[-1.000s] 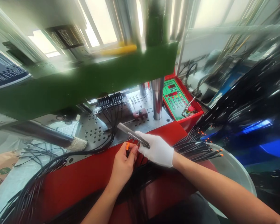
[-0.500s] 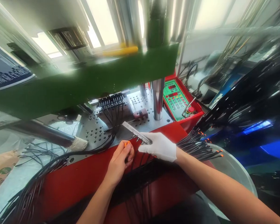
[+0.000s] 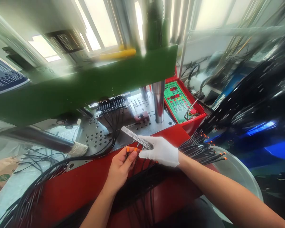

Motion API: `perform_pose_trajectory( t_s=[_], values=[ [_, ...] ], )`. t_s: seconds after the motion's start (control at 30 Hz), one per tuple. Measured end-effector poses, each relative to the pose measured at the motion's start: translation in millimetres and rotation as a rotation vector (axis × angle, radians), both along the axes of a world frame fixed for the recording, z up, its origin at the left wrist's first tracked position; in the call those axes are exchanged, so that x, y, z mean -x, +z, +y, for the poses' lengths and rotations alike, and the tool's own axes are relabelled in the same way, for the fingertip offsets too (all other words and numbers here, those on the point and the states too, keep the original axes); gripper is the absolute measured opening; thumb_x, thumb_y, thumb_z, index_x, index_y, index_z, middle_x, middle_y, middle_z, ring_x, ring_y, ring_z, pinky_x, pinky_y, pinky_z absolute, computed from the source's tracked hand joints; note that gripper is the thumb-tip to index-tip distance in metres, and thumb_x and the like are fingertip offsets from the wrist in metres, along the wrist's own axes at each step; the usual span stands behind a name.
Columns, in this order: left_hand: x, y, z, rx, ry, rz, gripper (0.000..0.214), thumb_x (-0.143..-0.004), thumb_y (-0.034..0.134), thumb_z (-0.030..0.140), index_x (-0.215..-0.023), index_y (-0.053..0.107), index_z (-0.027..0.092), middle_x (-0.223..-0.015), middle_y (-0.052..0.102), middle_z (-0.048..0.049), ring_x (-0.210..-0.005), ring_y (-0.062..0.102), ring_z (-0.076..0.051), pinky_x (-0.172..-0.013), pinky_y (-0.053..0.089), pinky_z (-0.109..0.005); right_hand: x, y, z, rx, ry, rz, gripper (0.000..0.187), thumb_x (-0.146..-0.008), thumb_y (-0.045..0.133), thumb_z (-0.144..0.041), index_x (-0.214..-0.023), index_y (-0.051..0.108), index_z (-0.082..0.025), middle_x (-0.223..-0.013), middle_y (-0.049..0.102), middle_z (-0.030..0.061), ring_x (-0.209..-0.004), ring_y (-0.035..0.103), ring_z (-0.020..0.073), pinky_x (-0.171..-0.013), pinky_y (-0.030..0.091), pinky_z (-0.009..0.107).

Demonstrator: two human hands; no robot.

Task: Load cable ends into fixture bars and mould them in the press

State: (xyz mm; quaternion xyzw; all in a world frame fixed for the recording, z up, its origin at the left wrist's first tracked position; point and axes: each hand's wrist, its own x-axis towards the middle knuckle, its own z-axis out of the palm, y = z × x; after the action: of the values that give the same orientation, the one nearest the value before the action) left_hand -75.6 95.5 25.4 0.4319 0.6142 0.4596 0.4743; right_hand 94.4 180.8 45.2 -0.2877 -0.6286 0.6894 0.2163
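Observation:
My left hand (image 3: 120, 167) is bare and pinches an orange-tipped black cable (image 3: 128, 152) between thumb and fingers. My right hand (image 3: 161, 151) wears a white glove and grips a narrow metal bar (image 3: 133, 136) that points up and left. Several cable ends hang from the bar's underside. The orange tip sits just left of the bar's near end. Both hands hover over the red front ledge (image 3: 90, 177) of the machine.
A green press head (image 3: 85, 82) hangs above a perforated steel plate (image 3: 142, 117) with a row of black connectors (image 3: 111, 104). A green control panel (image 3: 178, 101) stands at right. A bundle of orange-tipped cables (image 3: 204, 148) lies over a clear tub (image 3: 237, 177). More cables trail left.
My left hand has brought the orange-tipped cable back up beside the bar's near end after dipping slightly. My right hand and the bar have shifted a little left.

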Motion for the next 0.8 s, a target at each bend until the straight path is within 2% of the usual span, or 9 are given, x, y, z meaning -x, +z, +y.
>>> perform_pose_trajectory(
  t_s=[0.1, 0.23, 0.37, 0.47, 0.53, 0.63, 0.73, 0.8],
  values=[
    [1, 0.7, 0, -0.010, -0.011, 0.050, 0.026, -0.085, 0.060, 0.041, -0.090, 0.061, 0.015, -0.056, 0.051, 0.0028, -0.046, 0.031, -0.006, -0.043, 0.022, -0.019, 1, 2.4, -1, 0.062, -0.002, -0.009, 0.065, -0.076, 0.066, -0.019, -0.137, 0.045, -0.017, -0.081, 0.058, -0.0031, -0.057, 0.043, 0.0059, -0.053, 0.040, 0.018],
    [3, 0.9, 0, 0.004, -0.016, 0.094, 0.025, -0.085, 0.059, 0.040, -0.089, 0.062, 0.015, -0.058, 0.056, 0.0014, -0.045, 0.032, -0.006, -0.045, 0.024, -0.019, 0, 1.9, 0, 0.061, 0.004, -0.034, 0.066, -0.075, 0.068, -0.021, -0.137, 0.046, -0.017, -0.084, 0.060, -0.0021, -0.061, 0.046, 0.0071, -0.060, 0.045, 0.020],
    [2, -0.7, 0, 0.012, 0.016, 0.216, 0.022, -0.083, 0.061, 0.038, -0.087, 0.065, 0.017, -0.063, 0.062, -0.0008, -0.051, 0.045, -0.010, -0.049, 0.032, -0.021, 1, -8.3, -1, -0.107, -0.028, -0.135, 0.068, -0.076, 0.067, -0.027, -0.140, 0.044, -0.021, -0.086, 0.062, -0.0013, -0.071, 0.053, 0.0121, -0.078, 0.048, 0.028],
    [-3, -1.3, 1, -0.033, 0.039, 0.299, 0.019, -0.082, 0.061, 0.036, -0.084, 0.067, 0.018, -0.068, 0.066, -0.0016, -0.063, 0.057, -0.016, -0.061, 0.041, -0.024, 3, -16.5, -3, -0.240, -0.050, -0.204, 0.067, -0.077, 0.065, -0.029, -0.140, 0.043, -0.023, -0.088, 0.064, -0.0002, -0.078, 0.057, 0.0159, -0.082, 0.048, 0.031],
    [-5, -0.4, 1, -0.054, 0.047, 0.319, 0.019, -0.082, 0.061, 0.037, -0.080, 0.066, 0.019, -0.065, 0.066, -0.0008, -0.063, 0.059, -0.017, -0.065, 0.043, -0.025, 4, -18.0, -2, -0.234, -0.043, -0.196, 0.067, -0.077, 0.065, -0.029, -0.140, 0.044, -0.023, -0.089, 0.064, 0.0000, -0.078, 0.057, 0.0163, -0.081, 0.049, 0.030],
    [-4, 3.3, 2, -0.006, 0.023, 0.303, 0.030, -0.086, 0.054, 0.043, -0.071, 0.061, 0.018, -0.047, 0.058, 0.0018, -0.047, 0.054, -0.015, -0.056, 0.041, -0.025, 2, -13.6, 1, -0.129, 0.009, -0.123, 0.065, -0.076, 0.066, -0.026, -0.137, 0.047, -0.021, -0.089, 0.063, -0.0011, -0.071, 0.054, 0.0123, -0.072, 0.049, 0.025],
    [4, 6.9, 3, 0.074, 0.053, 0.267, 0.038, -0.090, 0.043, 0.051, -0.081, 0.059, 0.018, -0.049, 0.059, 0.0018, -0.035, 0.046, -0.012, -0.044, 0.035, -0.023, -4, -7.9, 7, -0.045, 0.112, -0.106, 0.061, -0.078, 0.066, -0.027, -0.136, 0.048, -0.026, -0.070, 0.054, -0.0058, -0.051, 0.043, 0.0069, -0.049, 0.042, 0.019],
    [9, 7.7, 3, 0.062, 0.083, 0.292, 0.038, -0.091, 0.041, 0.051, -0.090, 0.058, 0.018, -0.047, 0.054, 0.0041, -0.035, 0.042, -0.011, -0.043, 0.033, -0.022, -7, -7.0, 10, -0.048, 0.119, -0.121, 0.060, -0.079, 0.066, -0.030, -0.135, 0.048, -0.029, -0.065, 0.049, -0.0070, -0.046, 0.039, 0.0056, -0.044, 0.037, 0.018]
  ],
)
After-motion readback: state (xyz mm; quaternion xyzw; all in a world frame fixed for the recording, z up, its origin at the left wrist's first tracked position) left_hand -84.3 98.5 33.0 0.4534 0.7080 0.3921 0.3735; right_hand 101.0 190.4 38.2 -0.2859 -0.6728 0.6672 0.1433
